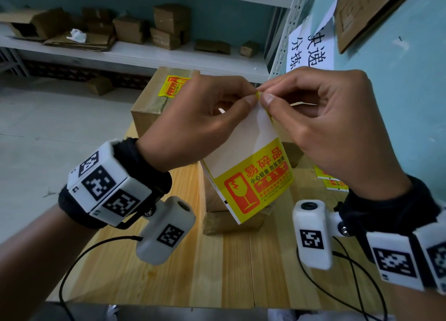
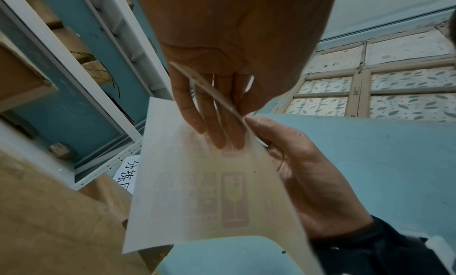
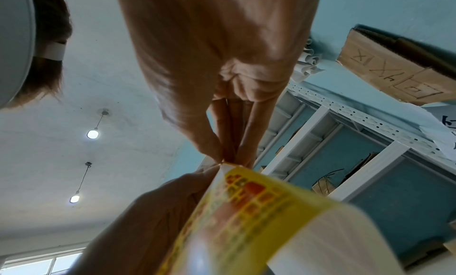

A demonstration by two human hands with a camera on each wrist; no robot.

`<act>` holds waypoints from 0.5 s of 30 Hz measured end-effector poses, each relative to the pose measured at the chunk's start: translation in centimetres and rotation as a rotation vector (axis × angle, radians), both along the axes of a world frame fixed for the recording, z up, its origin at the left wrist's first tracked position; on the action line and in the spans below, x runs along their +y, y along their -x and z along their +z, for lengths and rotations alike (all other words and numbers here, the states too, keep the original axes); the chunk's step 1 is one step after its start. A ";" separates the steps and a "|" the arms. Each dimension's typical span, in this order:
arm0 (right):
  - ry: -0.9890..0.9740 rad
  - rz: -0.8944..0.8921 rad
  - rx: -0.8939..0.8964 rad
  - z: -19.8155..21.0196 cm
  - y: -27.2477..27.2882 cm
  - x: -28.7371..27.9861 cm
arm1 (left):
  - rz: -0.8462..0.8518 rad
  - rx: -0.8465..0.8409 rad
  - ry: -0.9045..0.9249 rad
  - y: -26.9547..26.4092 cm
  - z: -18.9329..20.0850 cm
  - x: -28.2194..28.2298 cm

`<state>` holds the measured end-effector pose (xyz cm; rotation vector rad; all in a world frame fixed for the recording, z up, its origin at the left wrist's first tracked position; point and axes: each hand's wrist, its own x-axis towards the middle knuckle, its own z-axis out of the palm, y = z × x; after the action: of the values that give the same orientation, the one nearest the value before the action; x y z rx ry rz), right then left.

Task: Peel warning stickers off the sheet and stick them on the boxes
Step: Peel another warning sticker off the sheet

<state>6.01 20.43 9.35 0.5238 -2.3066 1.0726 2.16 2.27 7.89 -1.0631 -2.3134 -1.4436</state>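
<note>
The sticker sheet hangs in the air above the table, white above with a yellow and red warning sticker below. My left hand pinches its top corner between thumb and forefinger. My right hand pinches a yellow sticker edge at that same corner, fingertips meeting the left's. In the left wrist view the sheet's pale back shows, with my left fingers on it. The right wrist view shows my right fingertips at the yellow corner. Behind stands a cardboard box bearing a sticker. Another box lies under the sheet.
The wooden table carries more yellow stickers on the right. White shelves with several cartons run along the back. A blue wall with paper notices is close on the right. Cables trail from both wrist cameras.
</note>
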 end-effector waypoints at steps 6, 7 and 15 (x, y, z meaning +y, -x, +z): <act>0.025 0.005 -0.019 0.1 -0.4 0.2 | 0.004 0.018 -0.006 -0.5 0.0 0.2; 0.033 0.001 -0.025 0.1 -0.5 0.2 | 0.008 0.023 -0.001 -0.5 0.1 0.2; 0.049 0.006 -0.028 0.3 -0.9 0.1 | 0.046 0.065 0.042 -0.8 0.1 0.1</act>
<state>6.94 20.52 9.62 0.4998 -2.2977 1.1438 2.94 2.40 7.99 -1.0454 -2.3168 -1.3294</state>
